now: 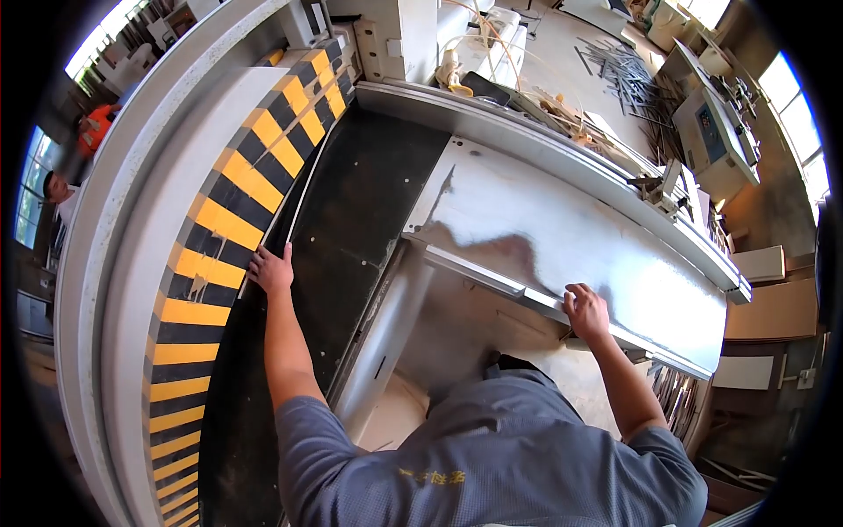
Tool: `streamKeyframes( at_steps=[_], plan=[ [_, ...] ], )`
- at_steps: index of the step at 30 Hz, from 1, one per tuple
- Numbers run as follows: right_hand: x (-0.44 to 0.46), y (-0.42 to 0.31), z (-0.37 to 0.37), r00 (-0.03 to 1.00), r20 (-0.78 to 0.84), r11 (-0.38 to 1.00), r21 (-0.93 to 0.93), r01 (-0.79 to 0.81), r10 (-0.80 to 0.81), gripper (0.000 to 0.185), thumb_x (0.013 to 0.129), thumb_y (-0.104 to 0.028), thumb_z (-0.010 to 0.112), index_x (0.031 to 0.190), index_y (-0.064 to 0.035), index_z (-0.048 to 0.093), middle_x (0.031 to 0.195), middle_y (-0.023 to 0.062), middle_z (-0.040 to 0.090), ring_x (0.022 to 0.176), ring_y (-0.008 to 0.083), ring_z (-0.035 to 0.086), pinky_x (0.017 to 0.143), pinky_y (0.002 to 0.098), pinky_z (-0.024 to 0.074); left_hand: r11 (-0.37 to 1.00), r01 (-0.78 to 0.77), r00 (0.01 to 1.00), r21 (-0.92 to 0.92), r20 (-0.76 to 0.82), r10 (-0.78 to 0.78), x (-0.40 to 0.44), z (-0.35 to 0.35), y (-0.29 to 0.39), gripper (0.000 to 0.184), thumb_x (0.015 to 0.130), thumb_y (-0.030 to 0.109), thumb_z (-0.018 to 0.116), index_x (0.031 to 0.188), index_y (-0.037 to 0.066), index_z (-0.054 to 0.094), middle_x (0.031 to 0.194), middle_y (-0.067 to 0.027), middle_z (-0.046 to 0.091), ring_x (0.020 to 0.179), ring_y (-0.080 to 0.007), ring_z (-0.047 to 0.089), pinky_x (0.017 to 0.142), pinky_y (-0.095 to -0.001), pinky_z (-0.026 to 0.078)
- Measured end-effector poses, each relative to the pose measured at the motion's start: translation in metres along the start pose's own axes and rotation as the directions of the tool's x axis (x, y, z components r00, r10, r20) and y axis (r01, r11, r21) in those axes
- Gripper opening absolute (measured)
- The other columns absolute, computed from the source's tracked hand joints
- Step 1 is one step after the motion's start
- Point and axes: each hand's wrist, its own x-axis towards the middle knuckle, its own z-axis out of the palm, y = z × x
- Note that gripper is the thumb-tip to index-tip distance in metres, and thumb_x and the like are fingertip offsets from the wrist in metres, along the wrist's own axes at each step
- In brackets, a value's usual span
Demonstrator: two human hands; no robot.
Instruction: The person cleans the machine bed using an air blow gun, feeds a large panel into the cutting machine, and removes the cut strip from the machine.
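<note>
In the head view, your left hand (pixel 275 270) reaches out over the black surface (pixel 356 189) to the thin pale strip (pixel 304 191), which lies along the foot of the yellow-and-black striped guard (pixel 250 180). The strip runs from your hand toward the far end of the guard, gently bowed, close beside the stripes. Your left thumb stands apart from the fingers, which bend down at the strip; I cannot tell whether they clamp it or only rest there.

Your right hand (pixel 586 314) is at the near edge of the bright metal plate (pixel 492 198), by the metal rail (pixel 492 279). Its fingers are curled; I cannot tell whether they grip that edge or just steady you against it.

As for how far along you are, I judge the handling of the strip to be under way, not finished: your left hand is at it, and it lies down on the black surface, not lifted. How much is left, this one view does not settle.

Beyond the plate, a heap of long narrow offcuts (pixel 619 83) lies on the floor. Past the machine's grey beam, a person in orange (pixel 94 130) is well apart from you.
</note>
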Motion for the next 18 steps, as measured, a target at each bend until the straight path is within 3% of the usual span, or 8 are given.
streamKeyframes(
  at_steps=[4, 6, 8, 12, 13, 14, 16, 18],
  plan=[
    [0.003, 0.001, 0.002, 1.000, 0.020, 1.000, 0.021, 0.004, -0.004, 0.038, 0.106, -0.035, 0.059, 0.124, -0.0049, 0.076, 0.129, 0.0184, 0.074, 0.106, 0.0409, 0.074, 0.098, 0.0492, 0.0568, 0.975, -0.181, 0.983, -0.128, -0.061, 0.175, -0.027, 0.015, -0.025, 0.080, 0.101, 0.061, 0.067, 0.157, 0.005, 0.054, 0.150, -0.0204, 0.057, 0.140, -0.0419, 0.052, 0.119, -0.0593, 0.038],
    [0.001, 0.003, 0.001, 1.000, 0.023, 0.999, 0.034, 0.018, -0.018, 0.037, 0.106, -0.033, 0.059, 0.125, -0.0046, 0.075, 0.130, 0.0181, 0.073, 0.108, 0.0407, 0.074, 0.099, 0.0492, 0.0565, 0.938, -0.246, 0.964, -0.245, -0.160, 0.212, -0.063, 0.020, -0.030, 0.059, 0.093, 0.044, 0.080, 0.136, 0.007, 0.068, 0.128, -0.0167, 0.064, 0.126, -0.0416, 0.059, 0.105, -0.0568, 0.048],
    [0.001, 0.005, -0.002, 0.999, 0.021, 0.998, 0.051, 0.037, -0.038, 0.035, 0.106, -0.030, 0.060, 0.126, -0.0044, 0.074, 0.130, 0.0170, 0.073, 0.111, 0.0398, 0.073, 0.101, 0.0488, 0.0556, 0.895, -0.220, 0.972, -0.388, -0.161, 0.169, -0.108, 0.004, -0.031, 0.056, 0.084, 0.041, 0.087, 0.122, 0.001, 0.074, 0.117, -0.0213, 0.068, 0.112, -0.0436, 0.066, 0.096, -0.0547, 0.054],
    [0.008, 0.024, 0.009, 0.923, -0.140, 0.915, 0.143, 0.376, -0.358, 0.033, 0.094, -0.013, 0.071, 0.125, -0.0046, 0.072, 0.128, 0.0156, 0.072, 0.123, 0.0379, 0.065, 0.109, 0.0469, 0.0513, 0.790, -0.107, 0.993, -0.604, -0.096, 0.062, -0.233, 0.002, -0.042, 0.042, 0.077, 0.027, 0.091, 0.105, 0.000, 0.075, 0.099, -0.0215, 0.069, 0.096, -0.0432, 0.068, 0.088, -0.0511, 0.056],
    [0.011, 0.011, 0.001, 0.886, -0.163, 0.871, 0.178, 0.459, -0.434, 0.035, 0.092, -0.011, 0.071, 0.126, -0.0041, 0.072, 0.128, 0.0165, 0.072, 0.122, 0.0388, 0.066, 0.108, 0.0476, 0.0521, 0.729, -0.061, 0.996, -0.682, -0.088, 0.001, -0.266, 0.010, -0.048, 0.044, 0.076, 0.024, 0.094, 0.108, -0.001, 0.076, 0.100, -0.0186, 0.072, 0.094, -0.0361, 0.070, 0.087, -0.0460, 0.057],
    [0.008, -0.008, -0.007, 0.847, -0.182, 0.821, 0.212, 0.530, -0.500, 0.037, 0.090, -0.009, 0.071, 0.126, -0.0036, 0.071, 0.128, 0.0174, 0.072, 0.121, 0.0396, 0.067, 0.107, 0.0482, 0.0529, 0.560, 0.126, 0.991, -0.819, 0.126, -0.038, -0.301, 0.003, -0.050, 0.045, 0.080, 0.021, 0.093, 0.115, -0.003, 0.076, 0.104, -0.0131, 0.076, 0.094, -0.0248, 0.071, 0.087, -0.0397, 0.057],
    [0.011, -0.032, 0.005, 0.880, -0.049, 0.673, 0.625, 0.396, -0.473, 0.041, 0.090, -0.009, 0.071, 0.130, -0.0023, 0.070, 0.129, 0.0187, 0.072, 0.120, 0.0421, 0.067, 0.106, 0.0488, 0.0543, 0.373, 0.273, 0.948, -0.887, 0.314, 0.054, -0.369, -0.020, -0.047, 0.041, 0.088, 0.013, 0.085, 0.124, -0.004, 0.073, 0.103, -0.0058, 0.074, 0.095, -0.0167, 0.068, 0.089, -0.0340, 0.056],
    [0.011, -0.061, -0.016, 0.764, 0.333, 0.647, 0.750, 0.140, -0.552, 0.053, 0.099, -0.022, 0.075, 0.145, -0.0014, 0.062, 0.142, 0.0215, 0.066, 0.127, 0.0359, 0.067, 0.108, 0.0455, 0.0545, 0.352, 0.230, 0.946, -0.907, 0.293, 0.136, -0.424, -0.077, -0.014, 0.035, 0.089, 0.007, 0.079, 0.122, -0.004, 0.072, 0.110, -0.0069, 0.074, 0.098, -0.0171, 0.068, 0.091, -0.0346, 0.056]
  ],
)
